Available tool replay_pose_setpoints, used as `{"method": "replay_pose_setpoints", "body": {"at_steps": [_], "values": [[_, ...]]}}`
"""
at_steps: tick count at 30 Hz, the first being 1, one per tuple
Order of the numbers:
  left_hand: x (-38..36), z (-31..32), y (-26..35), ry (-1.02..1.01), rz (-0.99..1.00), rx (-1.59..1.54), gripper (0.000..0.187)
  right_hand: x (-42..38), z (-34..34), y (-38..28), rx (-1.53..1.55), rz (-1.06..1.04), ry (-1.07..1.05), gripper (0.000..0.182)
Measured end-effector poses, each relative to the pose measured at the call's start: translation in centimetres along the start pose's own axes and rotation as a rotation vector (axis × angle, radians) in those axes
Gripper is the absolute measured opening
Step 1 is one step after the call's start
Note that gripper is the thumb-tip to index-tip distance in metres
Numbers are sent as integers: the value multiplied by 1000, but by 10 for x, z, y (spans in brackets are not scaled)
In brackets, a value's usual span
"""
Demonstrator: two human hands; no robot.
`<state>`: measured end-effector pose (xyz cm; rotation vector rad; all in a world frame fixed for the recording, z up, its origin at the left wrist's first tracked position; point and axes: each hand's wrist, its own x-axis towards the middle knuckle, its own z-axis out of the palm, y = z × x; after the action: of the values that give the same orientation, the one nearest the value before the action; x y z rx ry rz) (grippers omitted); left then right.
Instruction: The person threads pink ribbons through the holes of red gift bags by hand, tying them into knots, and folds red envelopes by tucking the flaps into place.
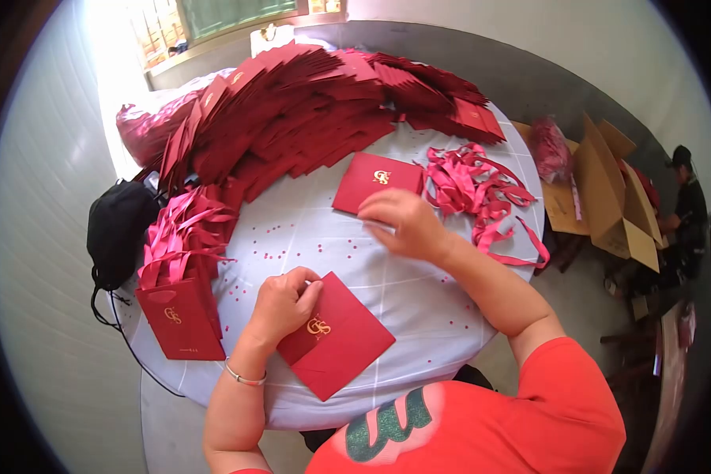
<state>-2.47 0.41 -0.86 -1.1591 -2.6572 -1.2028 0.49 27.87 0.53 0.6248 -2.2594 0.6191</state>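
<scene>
The greatest part of the frame is taken up by a table [407, 296], covered with a pale cloth on which light lines are crossed. Its far edge, from the left to the upper right of the frame, is heaped with a red pile [308, 110] of flat, overlapping pieces. At the right of the frame, beyond the table, an open box [604, 201] is seen with its flaps raised. At the left of the table, ribboned bags [178, 324] are stacked, their front marked in gold and pink ribbons bunched above. Right of centre, loose ribbons [470, 186] are heaped in a tangle, with strands trailed toward the table's right edge. Beside the ribboned bags, at the left edge of the table, a black pouch [122, 229] is seen. The near bag [344, 340], red and marked with gold letters, is laid at a slant in the lower centre; its upper left edge is gripped by the left hand [286, 306], with the thumb set over the front. Above centre, the far bag [371, 178] is laid flat, just beside the loose ribbons. Over its lower edge the right hand [403, 221] is held, its grip partly open and nothing seen in it; whether the far bag is touched cannot be told. The left wrist is circled by a bracelet [245, 378]. Across the cloth, tiny red dots [272, 254] are scattered.
</scene>
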Motion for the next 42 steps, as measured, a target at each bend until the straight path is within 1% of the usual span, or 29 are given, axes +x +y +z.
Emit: {"method": "replay_pose_setpoints", "body": {"at_steps": [1, 3, 4, 6, 7, 8, 10, 14, 16, 17, 19, 20, 22, 23, 25, 26, 28, 29, 31, 32, 33, 35, 36, 38, 39, 41, 42], "values": [[0, -1, 0, -18, 14, 11, 13, 0, -9, 12, -135, 22, 29, 15], [0, 0, -1, -28, 7, -4, 13, -7, -21, 39, -239, 245, 103, 10], [1, 0, -2, -33, -11, -17, 13, -13, -27, 56, -295, 358, 81, 16], [1, 1, -5, -47, -17, -21, 14, -11, -43, 53, -501, 596, -88, 25], [1, 2, -7, -54, -31, -26, 15, -8, -49, 51, -619, 704, -240, 35], [2, 2, -7, -56, -24, -19, 15, -7, -50, 52, -617, 708, -230, 35], [2, 1, -7, -55, -21, -10, 16, -7, -49, 56, -603, 855, -338, 37], [2, 4, -11, -44, -36, -71, 15, -21, -44, 75, -517, 856, -273, 35], [2, 4, -15, -59, -100, -207, 14, -31, -37, 90, -519, 778, -179, 29], [1, 4, -16, -59, -100, -205, 14, -30, -37, 90, -517, 778, -178, 29], [1, 4, -17, -97, -147, -291, 13, -28, -36, 90, -368, 792, -47, 23], [2, 3, -16, -95, -148, -292, 13, -25, -38, 87, -368, 790, -48, 23], [2, -2, -10, -138, -199, -298, 14, -14, -44, 73, -65, 652, 215, 22], [2, -4, -7, -128, -206, -301, 14, -8, -44, 63, 12, 635, 239, 18], [2, -9, -3, -195, -270, -314, 15, -4, -44, 46, 42, 469, 116, 15], [2, -10, -2, -185, -287, -320, 15, 1, -46, 31, 253, 423, 9, 13], [1, -10, -3, -235, -294, -261, 17, 3, -45, 12, 524, 387, -299, 11], [0, -10, -4, -230, -321, -274, 17, 1, -41, 10, 523, 342, -475, 16], [0, -9, -6, -239, -341, -304, 18, 6, -43, -5, 347, 469, -718, 23], [0, -11, -4, -252, -355, -307, 18, 6, -40, -6, 245, 474, -797, 31], [0, -13, -2, -250, -376, -318, 18, 6, -39, -7, 256, 474, -818, 31], [1, -15, 2, -276, -382, -329, 18, 6, -37, -9, 131, 424, -776, 34], [1, -16, 2, -298, -371, -307, 19, 3, -33, -8, 106, 348, -712, 39], [1, -17, 4, -296, -374, -325, 19, 5, -18, -22, 128, 413, -596, 45], [2, -18, 4, -324, -401, -351, 19, -3, -1, -23, 98, 315, -474, 51], [0, -15, 1, -312, -404, -418, 20, -9, 23, -27, -49, 146, -332, 51], [-1, -13, -1, -303, -398, -482, 21, -7, 31, -30, -49, 140, -271, 39]]}}
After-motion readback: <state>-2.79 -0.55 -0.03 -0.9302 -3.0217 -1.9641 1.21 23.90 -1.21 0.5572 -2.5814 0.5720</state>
